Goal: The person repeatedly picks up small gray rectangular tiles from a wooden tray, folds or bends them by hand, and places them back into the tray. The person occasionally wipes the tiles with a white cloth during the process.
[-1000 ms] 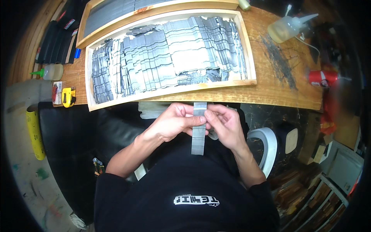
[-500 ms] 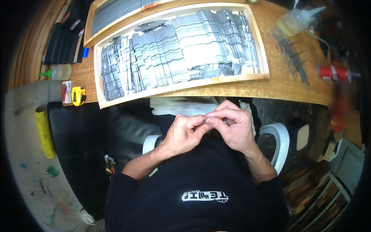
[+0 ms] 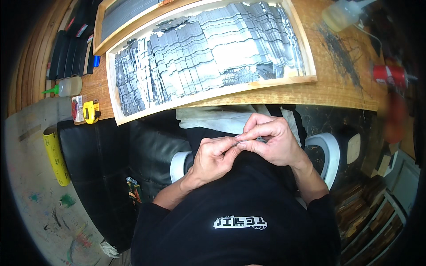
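Over my lap, just in front of the table edge, both hands meet at the fingertips. A thin, dark grey strip [image 3: 236, 144] is pinched between them, mostly hidden by the fingers. My left hand [image 3: 215, 159] grips one end with thumb and bent forefinger. The other end is between the thumb and fingers of my right hand [image 3: 275, 139]. Beyond the hands, a shallow wooden tray [image 3: 275, 82] lies at a slant on the table, filled with rows of similar grey strips [image 3: 182, 62].
Behind it is another wooden tray [image 3: 98, 37]. A yellow tape measure [image 3: 92, 112] and a green-tipped bottle [image 3: 70, 87] sit left; a squeeze bottle [image 3: 339, 18] and red can [image 3: 389, 76] right. Pale cloth [image 3: 213, 119] hangs under the table edge. White chair arms [image 3: 333, 155] flank me.
The view has shifted slightly, moving the tray and table within it. Both hands still hold the strip together, with the right fingers laid a little flatter along it.
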`<state>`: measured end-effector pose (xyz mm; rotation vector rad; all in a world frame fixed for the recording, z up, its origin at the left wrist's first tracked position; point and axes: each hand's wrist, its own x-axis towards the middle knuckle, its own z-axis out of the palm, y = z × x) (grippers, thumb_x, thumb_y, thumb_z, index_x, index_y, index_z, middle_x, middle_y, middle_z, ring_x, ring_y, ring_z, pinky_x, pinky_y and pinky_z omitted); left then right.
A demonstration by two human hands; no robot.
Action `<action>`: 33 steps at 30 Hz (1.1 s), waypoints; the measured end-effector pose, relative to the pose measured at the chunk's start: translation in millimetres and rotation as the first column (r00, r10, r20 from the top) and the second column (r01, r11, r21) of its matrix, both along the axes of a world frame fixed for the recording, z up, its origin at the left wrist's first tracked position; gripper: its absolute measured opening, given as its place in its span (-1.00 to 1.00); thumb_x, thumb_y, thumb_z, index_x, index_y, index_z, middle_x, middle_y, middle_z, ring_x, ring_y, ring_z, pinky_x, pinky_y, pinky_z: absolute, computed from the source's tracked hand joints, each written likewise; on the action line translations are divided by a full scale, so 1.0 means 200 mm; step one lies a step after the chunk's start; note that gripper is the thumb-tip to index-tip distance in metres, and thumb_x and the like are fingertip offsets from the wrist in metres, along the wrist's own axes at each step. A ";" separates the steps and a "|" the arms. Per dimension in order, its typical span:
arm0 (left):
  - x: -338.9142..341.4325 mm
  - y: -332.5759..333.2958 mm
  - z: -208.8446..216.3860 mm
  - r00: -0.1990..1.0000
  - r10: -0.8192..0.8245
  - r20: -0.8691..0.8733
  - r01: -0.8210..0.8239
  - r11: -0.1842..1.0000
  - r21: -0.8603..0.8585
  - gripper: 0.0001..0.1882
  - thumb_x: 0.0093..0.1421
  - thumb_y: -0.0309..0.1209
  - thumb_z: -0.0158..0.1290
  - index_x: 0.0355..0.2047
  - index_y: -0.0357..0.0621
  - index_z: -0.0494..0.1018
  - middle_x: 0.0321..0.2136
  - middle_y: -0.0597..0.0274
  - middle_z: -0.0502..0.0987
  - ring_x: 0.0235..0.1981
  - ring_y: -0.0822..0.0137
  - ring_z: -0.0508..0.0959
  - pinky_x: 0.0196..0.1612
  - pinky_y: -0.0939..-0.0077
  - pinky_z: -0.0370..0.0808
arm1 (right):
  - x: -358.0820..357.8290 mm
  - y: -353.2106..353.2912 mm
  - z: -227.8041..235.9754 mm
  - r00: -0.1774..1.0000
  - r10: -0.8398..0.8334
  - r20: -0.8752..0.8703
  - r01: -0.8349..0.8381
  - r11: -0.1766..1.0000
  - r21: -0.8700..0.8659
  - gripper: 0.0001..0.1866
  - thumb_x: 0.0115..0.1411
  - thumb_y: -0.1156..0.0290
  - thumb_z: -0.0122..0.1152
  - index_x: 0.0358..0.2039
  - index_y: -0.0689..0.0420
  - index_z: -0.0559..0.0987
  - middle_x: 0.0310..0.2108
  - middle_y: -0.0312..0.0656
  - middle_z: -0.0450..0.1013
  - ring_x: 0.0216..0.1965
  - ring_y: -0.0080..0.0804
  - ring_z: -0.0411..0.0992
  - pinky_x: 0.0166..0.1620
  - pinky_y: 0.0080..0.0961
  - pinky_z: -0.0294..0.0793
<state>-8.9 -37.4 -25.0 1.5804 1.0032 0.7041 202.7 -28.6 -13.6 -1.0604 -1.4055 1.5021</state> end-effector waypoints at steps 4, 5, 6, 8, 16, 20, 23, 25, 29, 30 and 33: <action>-0.01 0.02 0.01 0.999 -0.046 -0.021 0.046 0.999 -0.001 -0.81 0.24 -0.55 0.28 -0.13 -0.32 0.67 -0.55 0.02 0.62 -0.61 0.19 0.62 -0.51 0.43 0.47 | 0.01 0.01 -0.01 1.000 0.022 -0.007 -0.022 1.000 0.016 -0.79 0.06 0.62 0.56 -0.25 0.18 0.80 -0.40 -0.26 0.58 -0.37 -0.55 0.53 -0.32 -0.61 0.48; -0.01 0.02 0.02 0.998 -0.060 -0.033 0.060 0.998 -0.006 -0.81 0.24 -0.56 0.28 -0.14 -0.33 0.67 -0.54 0.01 0.63 -0.59 0.17 0.64 -0.50 0.43 0.48 | 0.01 0.01 -0.01 1.000 0.025 -0.005 -0.025 1.000 0.017 -0.80 0.05 0.62 0.57 -0.26 0.18 0.80 -0.40 -0.26 0.58 -0.37 -0.54 0.53 -0.32 -0.61 0.48; -0.01 0.03 0.02 0.998 -0.062 -0.023 0.062 0.998 -0.009 -0.82 0.24 -0.56 0.27 -0.15 -0.33 0.67 -0.52 0.00 0.64 -0.56 0.15 0.66 -0.48 0.42 0.50 | 0.02 0.01 -0.02 1.000 0.028 -0.003 -0.028 0.999 0.018 -0.80 0.05 0.62 0.57 -0.28 0.19 0.80 -0.40 -0.26 0.58 -0.37 -0.54 0.53 -0.32 -0.61 0.48; -0.01 0.03 0.02 0.998 -0.067 -0.001 0.067 0.998 -0.017 -0.84 0.24 -0.57 0.26 -0.16 -0.33 0.67 -0.48 -0.04 0.67 -0.51 0.11 0.70 -0.45 0.42 0.54 | 0.01 0.00 -0.01 1.000 0.019 0.007 -0.020 1.000 0.018 -0.82 0.03 0.61 0.58 -0.31 0.20 0.79 -0.41 -0.26 0.58 -0.38 -0.55 0.53 -0.33 -0.60 0.49; -0.01 0.08 -0.04 0.977 -0.139 0.162 0.140 0.990 0.009 -0.81 0.18 -0.64 0.22 -0.18 -0.35 0.66 -0.40 -0.11 0.70 -0.39 -0.01 0.74 -0.35 0.39 0.61 | -0.05 -0.07 -0.01 0.988 -0.133 0.082 0.119 0.979 0.164 -0.86 0.04 0.57 0.60 -0.43 0.25 0.72 -0.48 -0.30 0.52 -0.55 -0.66 0.41 -0.52 -0.67 0.35; -0.03 0.09 -0.01 0.978 -0.184 0.094 0.193 0.976 -0.097 -0.82 0.19 -0.65 0.20 -0.18 -0.35 0.65 -0.39 -0.13 0.69 -0.36 -0.01 0.75 -0.33 0.40 0.61 | -0.07 -0.08 -0.01 0.982 -0.167 0.091 0.152 0.976 0.157 -0.85 0.04 0.58 0.60 -0.38 0.24 0.75 -0.45 -0.32 0.49 -0.53 -0.67 0.39 -0.51 -0.66 0.32; -0.02 0.09 0.00 0.981 -0.149 0.125 0.159 0.984 -0.077 -0.84 0.20 -0.64 0.20 -0.19 -0.34 0.65 -0.40 -0.13 0.68 -0.38 0.00 0.74 -0.34 0.40 0.60 | -0.09 -0.08 0.00 0.980 -0.162 0.112 0.151 0.983 0.103 -0.83 0.04 0.58 0.59 -0.32 0.23 0.76 -0.43 -0.32 0.48 -0.51 -0.67 0.39 -0.50 -0.65 0.31; -0.02 0.09 0.01 0.983 -0.134 0.128 0.148 0.984 -0.104 -0.85 0.21 -0.64 0.19 -0.20 -0.33 0.65 -0.41 -0.13 0.68 -0.39 0.01 0.74 -0.35 0.40 0.60 | -0.09 -0.08 0.00 0.982 -0.147 0.120 0.137 0.987 0.089 -0.81 0.05 0.60 0.58 -0.29 0.22 0.77 -0.42 -0.32 0.47 -0.50 -0.66 0.38 -0.49 -0.64 0.31; -0.02 0.08 0.00 0.987 -0.108 0.119 0.121 0.986 -0.110 -0.86 0.21 -0.64 0.19 -0.21 -0.32 0.65 -0.42 -0.12 0.67 -0.41 0.02 0.74 -0.37 0.42 0.59 | -0.12 -0.08 -0.01 0.970 -0.198 0.142 0.173 0.970 0.173 -0.83 0.07 0.62 0.54 -0.29 0.21 0.76 -0.44 -0.28 0.45 -0.50 -0.55 0.39 -0.48 -0.57 0.34; -0.02 0.07 0.00 0.988 -0.115 0.106 0.126 0.986 -0.106 -0.86 0.22 -0.64 0.19 -0.21 -0.32 0.65 -0.43 -0.12 0.67 -0.41 0.02 0.74 -0.37 0.42 0.59 | -0.13 -0.09 -0.02 0.963 -0.213 0.163 0.171 0.956 0.238 -0.84 0.08 0.62 0.53 -0.29 0.21 0.75 -0.44 -0.26 0.45 -0.49 -0.51 0.40 -0.47 -0.55 0.35; -0.03 0.06 -0.03 0.988 -0.131 0.087 0.139 0.986 -0.092 -0.86 0.23 -0.63 0.19 -0.21 -0.31 0.65 -0.42 -0.12 0.67 -0.41 0.04 0.74 -0.37 0.43 0.58 | -0.14 -0.10 -0.04 0.943 -0.269 0.195 0.182 0.909 0.375 -0.86 0.11 0.59 0.50 -0.28 0.22 0.74 -0.44 -0.22 0.44 -0.46 -0.42 0.43 -0.43 -0.54 0.39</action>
